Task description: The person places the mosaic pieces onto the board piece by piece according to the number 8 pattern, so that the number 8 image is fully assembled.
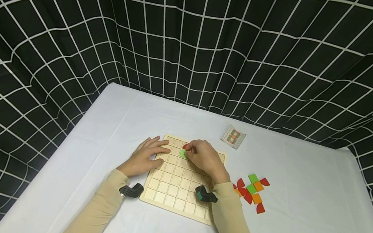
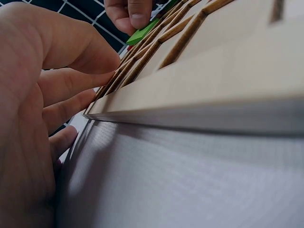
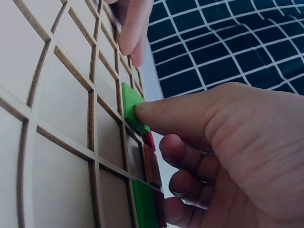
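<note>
Right hand point(image 1: 204, 159) pinches the green tile point(image 3: 130, 107), low over the far part of the board point(image 1: 173, 191); left hand point(image 1: 145, 157) spreads its fingers at the left edge; a skewed tile might catch on the ridges point(image 3: 91, 123); a stray nudge might unseat the red piece point(image 1: 185, 146) beside it.

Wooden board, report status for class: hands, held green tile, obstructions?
Left hand at left edge of wooden board. Right hand holds green tile. Red piece close by; no obstruction visible.

Two hands point(image 1: 143, 159) are working at one gridded board point(image 1: 175, 180); one card point(image 1: 231, 136), two loose green tiles point(image 1: 251, 189), at least two orange tiles point(image 1: 257, 199) and five red tiles point(image 1: 260, 208) are lying on one desk point(image 1: 303, 220).
</note>
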Demonstrator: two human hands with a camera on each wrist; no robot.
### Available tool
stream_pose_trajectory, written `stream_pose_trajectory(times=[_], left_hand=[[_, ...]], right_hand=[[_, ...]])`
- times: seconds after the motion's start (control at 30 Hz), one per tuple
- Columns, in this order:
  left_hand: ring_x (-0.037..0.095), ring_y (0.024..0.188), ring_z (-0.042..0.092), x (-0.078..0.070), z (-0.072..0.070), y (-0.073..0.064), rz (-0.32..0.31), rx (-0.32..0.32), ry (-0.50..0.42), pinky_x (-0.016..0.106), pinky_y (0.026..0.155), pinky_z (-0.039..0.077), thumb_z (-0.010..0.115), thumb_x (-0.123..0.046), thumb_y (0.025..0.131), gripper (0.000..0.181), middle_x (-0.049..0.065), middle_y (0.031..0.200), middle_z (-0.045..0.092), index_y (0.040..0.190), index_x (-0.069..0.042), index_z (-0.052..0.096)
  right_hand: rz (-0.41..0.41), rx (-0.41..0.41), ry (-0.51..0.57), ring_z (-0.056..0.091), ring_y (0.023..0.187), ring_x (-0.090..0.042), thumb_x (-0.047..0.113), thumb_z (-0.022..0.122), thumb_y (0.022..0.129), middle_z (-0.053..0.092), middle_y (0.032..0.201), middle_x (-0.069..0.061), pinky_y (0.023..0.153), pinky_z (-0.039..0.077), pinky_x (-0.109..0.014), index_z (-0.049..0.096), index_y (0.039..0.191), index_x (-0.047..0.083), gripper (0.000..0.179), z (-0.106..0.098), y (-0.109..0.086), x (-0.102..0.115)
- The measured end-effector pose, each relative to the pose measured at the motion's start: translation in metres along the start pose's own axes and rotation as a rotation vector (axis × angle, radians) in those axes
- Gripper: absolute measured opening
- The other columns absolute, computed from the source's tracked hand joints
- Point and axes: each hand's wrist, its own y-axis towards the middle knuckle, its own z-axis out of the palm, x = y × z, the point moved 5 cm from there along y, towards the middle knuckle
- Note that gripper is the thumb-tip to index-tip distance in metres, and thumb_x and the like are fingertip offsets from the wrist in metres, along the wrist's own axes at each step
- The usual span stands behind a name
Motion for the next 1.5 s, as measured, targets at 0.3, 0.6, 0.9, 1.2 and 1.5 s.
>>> stream_pose_trajectory(times=[0.3, 0.6, 0.9, 1.2, 1.5], left_hand=[[0.027, 0.159, 0.015, 0.000, 0.000, 0.001, 0.001, 0.000, 0.003, 0.052, 0.132, 0.000, 0.062, -0.022, 0.095, 0.044, -0.002, 0.163, 0.039, 0.138, -0.016, 0.063], [0.026, 0.160, 0.014, -0.002, -0.001, 0.000, -0.006, 0.004, -0.010, 0.050, 0.132, -0.001, 0.062, -0.021, 0.095, 0.043, -0.002, 0.163, 0.040, 0.137, -0.016, 0.063], [0.027, 0.160, 0.014, -0.002, -0.001, 0.000, -0.012, 0.005, -0.018, 0.051, 0.132, -0.001, 0.063, -0.021, 0.095, 0.043, 0.000, 0.163, 0.040, 0.137, -0.015, 0.063], [0.028, 0.160, 0.014, -0.001, -0.001, 0.000, -0.001, 0.006, 0.008, 0.051, 0.132, -0.001, 0.062, -0.023, 0.095, 0.044, 0.000, 0.164, 0.039, 0.138, -0.015, 0.062], [0.028, 0.159, 0.016, -0.003, -0.002, -0.002, 0.006, -0.002, 0.007, 0.051, 0.132, 0.000, 0.063, -0.022, 0.095, 0.043, 0.001, 0.163, 0.040, 0.137, -0.014, 0.063]], right_hand=[[0.008, -0.002, -0.038, 0.051, 0.081, -0.016, 0.021, 0.067, 0.098, 0.060, 0.079, 0.002, 0.069, 0.045, -0.028, 0.073, 0.102, 0.012, 0.012, 0.002, 0.001, 0.000], [0.016, -0.013, -0.078, 0.052, 0.078, -0.015, 0.022, 0.067, 0.097, 0.060, 0.078, 0.002, 0.065, 0.044, -0.026, 0.073, 0.097, 0.013, 0.010, 0.002, 0.000, 0.002], [0.009, -0.011, -0.016, 0.053, 0.074, -0.013, 0.021, 0.067, 0.097, 0.061, 0.079, 0.003, 0.064, 0.045, -0.025, 0.070, 0.092, 0.014, 0.008, -0.001, 0.000, -0.002], [-0.006, 0.024, 0.147, 0.055, 0.073, -0.013, 0.020, 0.068, 0.096, 0.062, 0.080, 0.002, 0.067, 0.047, -0.026, 0.066, 0.088, 0.015, 0.009, -0.014, -0.006, 0.003], [-0.023, 0.027, 0.159, 0.055, 0.074, -0.013, 0.024, 0.068, 0.096, 0.061, 0.080, 0.002, 0.066, 0.048, -0.027, 0.066, 0.089, 0.016, 0.010, -0.025, -0.013, 0.005]])
